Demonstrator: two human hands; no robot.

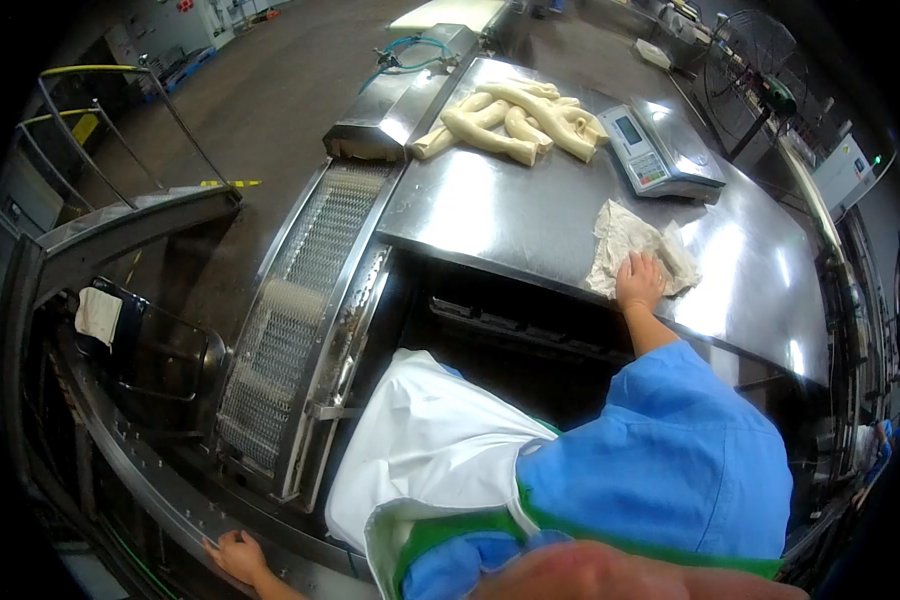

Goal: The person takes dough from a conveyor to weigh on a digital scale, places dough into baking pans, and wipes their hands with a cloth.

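Observation:
My right hand (640, 282) lies on a crumpled off-white cloth (618, 240) near the front edge of the steel table (450, 215). Its fingers look stretched out over the fabric, palm down. Down at the lower left, my left hand (236, 556) rests on a metal rail (160, 495), fingers apart and holding nothing. Behind the cloth stands a digital scale (660, 150) with a small display and keypad. Several thick, pale, dough-like rolls (515, 125) are heaped at the far side of the table, left of the scale.
A narrow metal mesh conveyor (295, 300) runs along the table's left side, under a steel housing (400, 100) with a blue-green hose. A dark folding chair (160, 335) with a cloth stands left. Steps with yellow-topped railings (90, 70) and a large fan (755, 70) stand farther off.

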